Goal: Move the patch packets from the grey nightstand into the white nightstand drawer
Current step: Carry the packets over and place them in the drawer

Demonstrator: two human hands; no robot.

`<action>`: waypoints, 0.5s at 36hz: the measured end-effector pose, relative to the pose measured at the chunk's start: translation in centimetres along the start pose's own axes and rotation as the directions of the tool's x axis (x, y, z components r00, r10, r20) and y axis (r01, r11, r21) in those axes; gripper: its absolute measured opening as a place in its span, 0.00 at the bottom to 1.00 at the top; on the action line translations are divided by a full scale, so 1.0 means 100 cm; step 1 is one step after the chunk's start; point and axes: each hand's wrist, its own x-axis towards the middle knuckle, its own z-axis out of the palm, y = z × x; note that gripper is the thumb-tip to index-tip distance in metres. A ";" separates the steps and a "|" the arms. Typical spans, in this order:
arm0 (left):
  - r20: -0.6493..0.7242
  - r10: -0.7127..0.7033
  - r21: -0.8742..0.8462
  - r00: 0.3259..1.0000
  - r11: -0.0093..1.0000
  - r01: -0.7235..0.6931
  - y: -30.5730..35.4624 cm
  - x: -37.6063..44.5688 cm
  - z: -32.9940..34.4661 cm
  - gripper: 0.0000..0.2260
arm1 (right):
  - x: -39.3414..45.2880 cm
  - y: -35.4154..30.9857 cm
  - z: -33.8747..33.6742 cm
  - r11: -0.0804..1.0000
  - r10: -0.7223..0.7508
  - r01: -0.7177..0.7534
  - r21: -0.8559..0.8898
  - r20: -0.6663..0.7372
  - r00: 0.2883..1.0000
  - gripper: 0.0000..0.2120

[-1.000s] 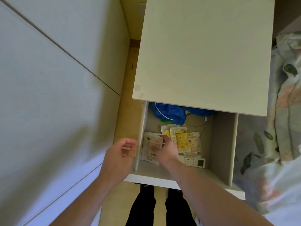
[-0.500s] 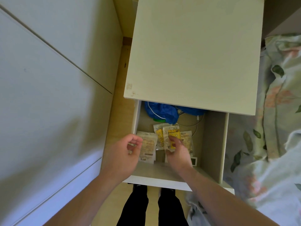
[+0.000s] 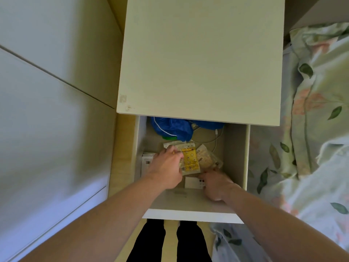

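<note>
The white nightstand drawer (image 3: 237, 163) is pulled out below me. Several patch packets lie overlapped on its floor: a yellow one (image 3: 190, 160) on top, beige ones (image 3: 206, 157) to its right. A white packet (image 3: 147, 162) lies against the left wall. My left hand (image 3: 166, 167) is inside the drawer with its fingers curled over the left edge of the yellow packet. My right hand (image 3: 217, 185) is at the pile's near right corner, fingertips closed on the edge of the beige packets. The grey nightstand is out of view.
A blue bag (image 3: 175, 127) and a white cable (image 3: 217, 138) fill the drawer's back. A small white device (image 3: 194, 183) lies near the front. The nightstand top (image 3: 200, 59) overhangs the drawer. A floral bedcover (image 3: 311, 129) is on the right, pale cabinet panels (image 3: 47, 110) on the left.
My left hand moved from the drawer's left wall onto the packets. My right hand shifted right and toward me, to the pile's near corner. The packets now overlap more tightly.
</note>
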 end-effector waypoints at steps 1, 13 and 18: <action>0.012 -0.004 0.052 1.000 0.999 0.004 0.001 0.006 0.003 0.27 | 0.002 0.005 -0.001 1.000 0.019 -0.019 -0.021 0.004 1.000 0.24; 0.071 -0.128 0.136 0.989 0.984 0.117 -0.004 0.046 0.033 0.42 | 0.024 0.023 -0.009 0.805 0.312 -0.059 0.590 -0.337 0.888 0.31; 0.015 -0.105 0.130 0.994 0.986 0.103 -0.015 0.048 0.044 0.47 | 0.039 0.019 -0.004 0.819 0.349 -0.114 0.563 -0.329 0.877 0.31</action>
